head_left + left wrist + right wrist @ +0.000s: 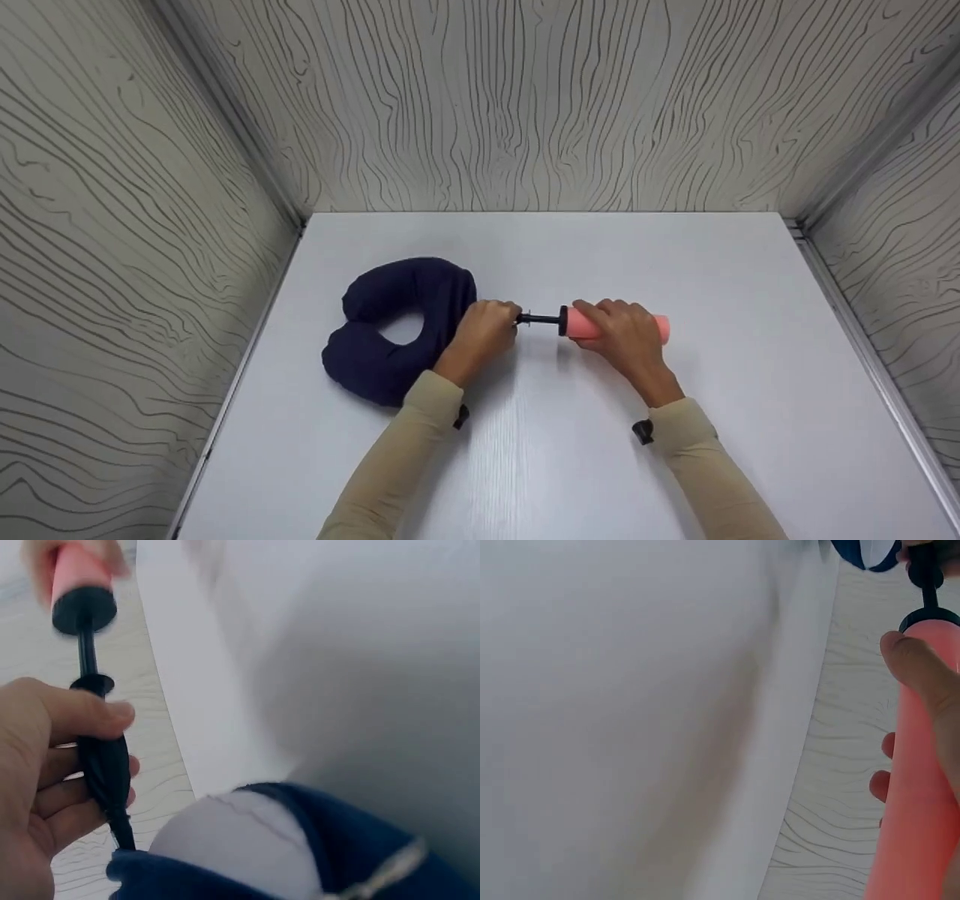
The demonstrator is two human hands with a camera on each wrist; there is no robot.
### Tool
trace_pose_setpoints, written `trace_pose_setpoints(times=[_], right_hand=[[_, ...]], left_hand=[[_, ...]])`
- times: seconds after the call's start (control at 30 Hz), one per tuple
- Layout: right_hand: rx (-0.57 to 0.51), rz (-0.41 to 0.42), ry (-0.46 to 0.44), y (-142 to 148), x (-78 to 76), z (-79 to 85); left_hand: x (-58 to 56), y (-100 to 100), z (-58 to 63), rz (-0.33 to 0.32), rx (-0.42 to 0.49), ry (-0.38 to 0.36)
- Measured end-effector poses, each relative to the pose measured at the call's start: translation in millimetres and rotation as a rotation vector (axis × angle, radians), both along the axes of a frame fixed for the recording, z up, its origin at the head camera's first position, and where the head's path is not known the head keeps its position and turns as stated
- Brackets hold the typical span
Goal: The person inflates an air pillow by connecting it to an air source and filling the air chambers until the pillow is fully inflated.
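surface: one white tabletop (750,360), smooth, with a soft sheen and faint streaks of reflected light towards the front; its straight far edge meets the back wall.

enclosure: one back wall (525,112), one left wall (112,262), one right wall (907,247), all pale and printed with dark, wavy wood-grain lines. grey metal strips stand in the far corners, left (225,105) and right (885,131); slim rails run along both sides of the tabletop.

pillow: one navy neck pillow (444,315), u-shaped, lying left of centre, its gap facing the left wall; bare tabletop shows through the middle.

pump: one hand pump, near the centre, lying crosswise just right of the pillow; pink barrel (576,322), black end cap (563,320), thin black rod (545,319) drawn out of the barrel, black handle (105,772) tapering towards the navy fabric; its tip is hidden there. soft shadows fall on the tabletop below.

hands: left hand (487,330), gripping the handle beside the pillow; right hand (626,334), wrapped round the barrel.

sleeves: two, beige, left (397,465) and right (709,465), each with a small black piece at the cuff.
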State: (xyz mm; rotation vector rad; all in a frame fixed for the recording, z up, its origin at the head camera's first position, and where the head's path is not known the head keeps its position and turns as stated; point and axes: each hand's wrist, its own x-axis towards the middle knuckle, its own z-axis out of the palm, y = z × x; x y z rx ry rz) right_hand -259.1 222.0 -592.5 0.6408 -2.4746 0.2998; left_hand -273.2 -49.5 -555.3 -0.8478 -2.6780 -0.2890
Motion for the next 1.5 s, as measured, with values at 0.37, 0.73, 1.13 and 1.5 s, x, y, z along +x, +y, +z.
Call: trace_pose_setpoints(times=[0.37, 0.73, 1.13, 1.5], right_hand=[[0.001, 0.012, 0.016, -32.4, -2.0, -5.3], [0.011, 0.03, 0.013, -2.0, -1.7, -3.2], [-0.035, -0.02, 0.001, 38.1, 3.3, -4.3], [0.019, -0.01, 0.022, -11.4, -5.4, 3.5]], left_hand=[[3.1, 13.5, -5.2, -0.007, -0.054, 0.099], [-4.0, 0.7, -4.6, -0.034, 0.036, 0.003], [-8.4, -15.6, -1.5, 0.008, 0.075, -0.012], [-2.1, 2.4, 0.7, 0.005, 0.04, 0.05]])
